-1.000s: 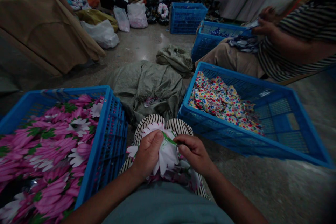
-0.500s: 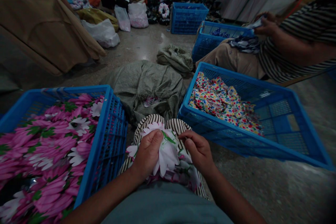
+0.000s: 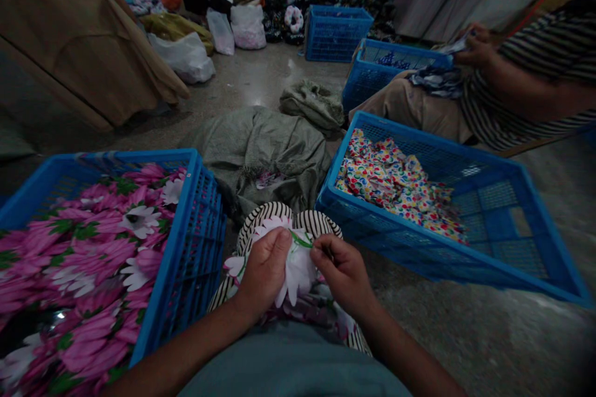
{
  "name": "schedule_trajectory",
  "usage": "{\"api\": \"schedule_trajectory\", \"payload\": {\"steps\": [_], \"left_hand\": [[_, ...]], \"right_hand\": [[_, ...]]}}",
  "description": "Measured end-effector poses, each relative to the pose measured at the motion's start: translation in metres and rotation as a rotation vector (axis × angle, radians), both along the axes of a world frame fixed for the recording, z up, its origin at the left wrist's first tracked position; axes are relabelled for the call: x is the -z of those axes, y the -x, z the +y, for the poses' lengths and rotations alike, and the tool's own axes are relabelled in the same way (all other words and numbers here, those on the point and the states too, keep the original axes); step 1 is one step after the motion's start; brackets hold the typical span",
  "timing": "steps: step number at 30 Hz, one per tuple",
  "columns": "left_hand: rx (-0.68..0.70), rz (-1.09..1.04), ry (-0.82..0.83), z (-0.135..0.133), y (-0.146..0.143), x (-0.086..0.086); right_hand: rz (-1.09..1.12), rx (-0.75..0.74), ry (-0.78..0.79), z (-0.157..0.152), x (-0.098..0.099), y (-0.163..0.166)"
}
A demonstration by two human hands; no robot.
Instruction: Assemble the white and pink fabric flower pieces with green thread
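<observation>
Over my lap, my left hand (image 3: 265, 267) is closed on a white petal-shaped fabric flower (image 3: 298, 273), its thumb pressed on top. A green strip (image 3: 302, 239) shows at the flower's upper edge. My right hand (image 3: 342, 270) pinches at that green edge, thumb and forefinger together; whatever lies between those fingertips is too small to make out. More white and pink petal pieces (image 3: 344, 322) rest on my striped trousers (image 3: 265, 216) beneath both hands.
At left stands a blue crate (image 3: 198, 167) of pink and white fabric flowers (image 3: 93, 267). Another blue crate (image 3: 526, 198) at right holds colourful printed pieces (image 3: 400, 189). A grey-green sack (image 3: 261, 142) lies ahead. A person in a striped shirt (image 3: 549, 62) sits at right, handling cloth.
My right hand has moved left to the flower's green edge, where its fingertips now meet the strip. My left hand keeps its hold on the flower, almost unmoved.
</observation>
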State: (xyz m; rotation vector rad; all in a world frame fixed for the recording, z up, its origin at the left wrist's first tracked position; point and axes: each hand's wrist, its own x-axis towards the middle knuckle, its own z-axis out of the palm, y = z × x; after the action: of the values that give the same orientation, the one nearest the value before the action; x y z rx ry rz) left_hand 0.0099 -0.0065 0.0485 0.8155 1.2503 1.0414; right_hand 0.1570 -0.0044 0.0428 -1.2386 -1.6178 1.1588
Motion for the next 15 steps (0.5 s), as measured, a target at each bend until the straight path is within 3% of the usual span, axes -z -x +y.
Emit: {"api": "schedule_trajectory", "payload": {"steps": [6, 9, 15], "left_hand": [[0.092, 0.066, -0.027, 0.002, 0.001, 0.002], [0.100, -0.024, 0.033, 0.002, 0.000, 0.004], [0.059, -0.265, 0.171, 0.003, -0.004, 0.003]], "right_hand": [[-0.250, -0.089, -0.226, 0.017, -0.004, -0.016], [-0.308, -0.013, -0.314, 0.024, -0.005, -0.025], [-0.228, -0.016, -0.291, 0.014, 0.001, -0.025]]}}
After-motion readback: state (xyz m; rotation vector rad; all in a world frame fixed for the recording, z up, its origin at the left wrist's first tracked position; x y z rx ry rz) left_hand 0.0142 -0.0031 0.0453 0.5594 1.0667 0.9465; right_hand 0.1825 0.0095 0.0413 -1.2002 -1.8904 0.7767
